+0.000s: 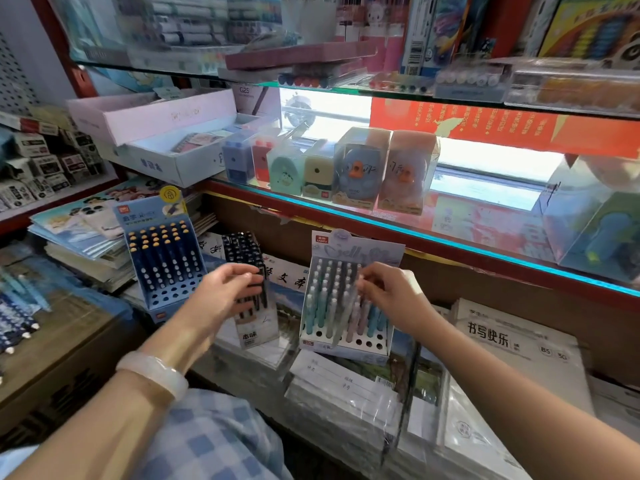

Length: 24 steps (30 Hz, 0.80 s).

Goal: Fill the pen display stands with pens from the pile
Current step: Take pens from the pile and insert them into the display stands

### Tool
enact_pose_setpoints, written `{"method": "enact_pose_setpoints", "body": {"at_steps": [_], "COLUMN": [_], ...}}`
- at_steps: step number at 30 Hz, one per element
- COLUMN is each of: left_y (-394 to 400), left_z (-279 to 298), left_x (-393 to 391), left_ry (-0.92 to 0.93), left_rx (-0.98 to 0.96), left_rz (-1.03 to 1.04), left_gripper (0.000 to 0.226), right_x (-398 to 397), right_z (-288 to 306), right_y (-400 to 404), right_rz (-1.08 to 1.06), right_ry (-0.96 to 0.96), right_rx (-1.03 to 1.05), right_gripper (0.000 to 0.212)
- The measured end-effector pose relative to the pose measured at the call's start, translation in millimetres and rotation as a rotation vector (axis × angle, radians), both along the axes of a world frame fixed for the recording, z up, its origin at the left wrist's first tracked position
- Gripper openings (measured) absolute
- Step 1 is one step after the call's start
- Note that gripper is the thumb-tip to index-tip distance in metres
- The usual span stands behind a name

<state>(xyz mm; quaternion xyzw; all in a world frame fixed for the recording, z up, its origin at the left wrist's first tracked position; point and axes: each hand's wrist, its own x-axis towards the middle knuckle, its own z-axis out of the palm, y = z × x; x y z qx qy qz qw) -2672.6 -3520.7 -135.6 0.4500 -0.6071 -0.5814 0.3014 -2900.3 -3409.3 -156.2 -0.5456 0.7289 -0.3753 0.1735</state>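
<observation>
Three pen display stands sit on stacked notebooks below a glass shelf. The dark blue stand (162, 261) at the left has pens in its upper rows and bare holes in front. My left hand (225, 289) grips black pens in the middle stand (254, 327). The pastel stand (346, 337) at the right holds mint, white and pink pens, with open holes along its front row. My right hand (384, 289) pinches a pale pen (343, 320) slanting down toward those holes. A pile of blue and white pens (15, 313) lies at the far left.
A glass shelf (450, 237) with boxed pencil sharpeners (360, 168) overhangs the stands. Wrapped notebook stacks (519, 344) lie to the right and in front. More books (79, 237) are stacked at the left, beside a brown carton (62, 355).
</observation>
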Motion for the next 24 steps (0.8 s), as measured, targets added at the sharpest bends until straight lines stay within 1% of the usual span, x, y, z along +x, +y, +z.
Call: {"method": "enact_pose_setpoints", "body": {"at_steps": [4,7,13,20,24], "left_y": [-7.6,-8.8,-9.0,-5.7,-3.6], "left_z": [-3.6,-7.1,-11.8,-11.5,-11.9], "left_x": [12.1,17.6,20.1,13.1,9.1], "left_ry": [-0.056,-0.114,-0.151,-0.168,-0.175], "left_rx": [-0.001,-0.014,-0.009,-0.010,-0.006], "left_rz": [0.030,0.025,0.020,-0.011,-0.011], "left_gripper": [0.019,0.019,0.018,0.018,0.019], "right_x": [-0.1,1.1,-0.1,-1.3,3.1], "right_z": [-14.0,-22.9,-24.6,-26.6,-32.2], "right_y": [-3.3,-5.3,-8.1,-5.0,-6.9], "right_rz": [-0.029,-0.032,-0.027,-0.032,-0.005], "right_ry": [0.193,0.273,0.301,0.276,0.321], "right_rx": [-0.016,-0.007,-0.015,-0.022,0.000], "right_gripper": [0.012,0.016,0.019,0.016,0.019]}}
